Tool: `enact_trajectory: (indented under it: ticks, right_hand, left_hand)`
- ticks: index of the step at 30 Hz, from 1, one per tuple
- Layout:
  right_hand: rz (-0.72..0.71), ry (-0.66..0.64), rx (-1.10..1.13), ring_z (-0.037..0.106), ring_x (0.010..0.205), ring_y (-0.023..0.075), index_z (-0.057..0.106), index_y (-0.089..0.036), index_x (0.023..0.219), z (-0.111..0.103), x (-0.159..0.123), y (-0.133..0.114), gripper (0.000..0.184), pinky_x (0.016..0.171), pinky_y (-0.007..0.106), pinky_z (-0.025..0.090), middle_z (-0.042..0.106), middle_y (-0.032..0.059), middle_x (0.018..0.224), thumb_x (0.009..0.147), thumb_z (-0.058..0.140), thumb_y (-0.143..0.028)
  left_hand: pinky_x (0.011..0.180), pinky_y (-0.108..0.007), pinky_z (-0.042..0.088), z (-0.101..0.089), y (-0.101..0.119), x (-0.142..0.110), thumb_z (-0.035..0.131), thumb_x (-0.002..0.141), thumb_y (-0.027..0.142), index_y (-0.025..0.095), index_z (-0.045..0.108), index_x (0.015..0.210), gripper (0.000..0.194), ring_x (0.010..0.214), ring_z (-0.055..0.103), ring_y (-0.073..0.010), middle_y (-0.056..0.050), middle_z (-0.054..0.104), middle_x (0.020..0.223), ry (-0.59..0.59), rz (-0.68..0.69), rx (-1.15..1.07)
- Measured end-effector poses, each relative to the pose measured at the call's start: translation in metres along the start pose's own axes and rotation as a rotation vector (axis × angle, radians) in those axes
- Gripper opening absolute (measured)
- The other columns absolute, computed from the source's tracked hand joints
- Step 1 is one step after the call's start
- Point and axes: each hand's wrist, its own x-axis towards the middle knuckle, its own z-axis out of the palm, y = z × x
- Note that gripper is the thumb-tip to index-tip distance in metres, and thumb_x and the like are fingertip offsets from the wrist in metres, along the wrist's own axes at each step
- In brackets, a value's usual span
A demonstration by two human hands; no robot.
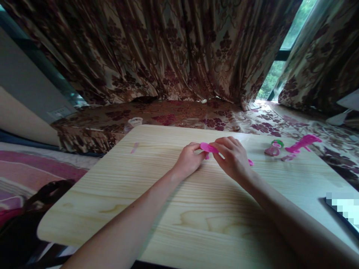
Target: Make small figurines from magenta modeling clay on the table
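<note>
A flat, rounded bright pink piece, which looks like modelling clay, is stretched between my two hands above the table. My left hand pinches its left end between thumb and fingers. On the other end, the fingers of my right hand are closed. A small pink bit shows just under the piece, near my left fingertips; whether it is joined to it I cannot tell. Partly hidden behind my right wrist lies another pink bit.
On the light wooden table, a pink long-shaped toy or tool stands at the right, beside small pink containers and a green round thing. A clear plastic cup is behind the far left edge. A screen device lies right.
</note>
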Motion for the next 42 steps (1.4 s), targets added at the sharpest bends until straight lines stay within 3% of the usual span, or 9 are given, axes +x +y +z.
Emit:
enact_trajectory:
  ticks: [4,8,13,23,25,28,31,35,42]
  right_hand:
    - [-0.011,-0.030,-0.056,0.050,0.089,0.0211,0.062,-0.019,0.097,0.003,-0.004,0.001,0.017,0.078,0.034,0.037,0.062,0.0060,0.093,0.084,0.052,-0.019]
    - [-0.037,-0.050,-0.094,0.050,0.087,0.0200,0.062,-0.019,0.096,0.004,-0.006,-0.001,0.016,0.077,0.034,0.035,0.062,0.0051,0.093,0.084,0.051,-0.017]
    - [-0.059,-0.131,-0.105,0.050,0.085,0.0197,0.062,-0.018,0.090,-0.001,-0.010,-0.008,0.012,0.078,0.033,0.036,0.062,0.0052,0.091,0.082,0.052,-0.015]
    - [-0.039,-0.222,0.026,0.050,0.092,0.0233,0.061,-0.019,0.101,-0.019,-0.022,-0.016,0.024,0.083,0.038,0.038,0.060,0.0074,0.100,0.079,0.056,-0.021]
    - [0.034,-0.198,0.159,0.050,0.098,0.0242,0.057,-0.019,0.111,-0.024,-0.021,-0.015,0.034,0.086,0.039,0.039,0.058,0.0085,0.107,0.078,0.057,-0.029]
    - [0.317,-0.150,0.412,0.054,0.096,0.0205,0.051,-0.019,0.119,-0.027,-0.015,-0.009,0.040,0.079,0.033,0.045,0.056,0.0098,0.114,0.082,0.053,-0.035]
    - [0.571,-0.256,0.678,0.059,0.077,0.0147,0.049,-0.017,0.121,-0.017,-0.005,0.001,0.042,0.062,0.025,0.046,0.063,0.0085,0.101,0.084,0.050,-0.038]
    - [0.683,-0.476,0.884,0.054,0.060,0.0102,0.055,-0.015,0.115,0.005,0.007,0.009,0.044,0.049,0.019,0.039,0.065,0.0032,0.076,0.076,0.060,-0.035]
    - [0.838,-0.549,1.061,0.052,0.058,0.0093,0.068,-0.013,0.087,0.012,0.017,0.011,0.026,0.049,0.018,0.043,0.062,0.0034,0.071,0.074,0.060,-0.034]
  left_hand:
    - [0.083,-0.029,0.042,-0.011,-0.001,0.004,0.063,0.067,0.022,0.021,0.071,0.082,0.017,0.089,0.059,-0.0187,-0.003,0.067,0.094,0.023,-0.104,-0.006]
    - [0.064,-0.026,0.046,-0.021,-0.001,0.007,0.055,0.074,0.024,0.016,0.066,0.094,0.024,0.077,0.061,-0.0162,-0.007,0.068,0.092,0.066,-0.236,-0.069]
    - [0.045,-0.021,0.040,-0.016,0.002,0.002,0.054,0.077,0.034,0.015,0.060,0.102,0.032,0.052,0.056,-0.0115,-0.004,0.065,0.071,-0.051,-0.362,-0.167]
    - [0.048,-0.018,0.039,-0.009,0.014,-0.003,0.064,0.071,0.031,0.014,0.058,0.106,0.039,0.052,0.053,-0.0081,-0.002,0.064,0.070,-0.119,-0.354,-0.267]
    - [0.052,-0.019,0.041,-0.010,0.014,-0.003,0.063,0.071,0.029,0.014,0.058,0.107,0.038,0.056,0.055,-0.0089,-0.003,0.065,0.074,-0.122,-0.340,-0.273]
    - [0.053,-0.020,0.042,-0.010,0.012,-0.003,0.062,0.072,0.028,0.015,0.059,0.107,0.037,0.057,0.056,-0.0100,-0.003,0.065,0.074,-0.124,-0.326,-0.241]
    - [0.053,-0.021,0.042,-0.009,0.009,-0.003,0.062,0.072,0.029,0.016,0.059,0.107,0.038,0.058,0.057,-0.0108,-0.004,0.066,0.073,-0.132,-0.328,-0.224]
    - [0.055,-0.022,0.044,-0.008,0.007,-0.002,0.064,0.071,0.029,0.015,0.059,0.106,0.039,0.060,0.059,-0.0118,-0.004,0.066,0.074,-0.097,-0.349,-0.241]
    - [0.052,-0.024,0.046,-0.015,0.010,0.003,0.058,0.073,0.027,0.016,0.055,0.111,0.039,0.056,0.060,-0.0141,-0.002,0.066,0.069,0.009,-0.407,-0.196]
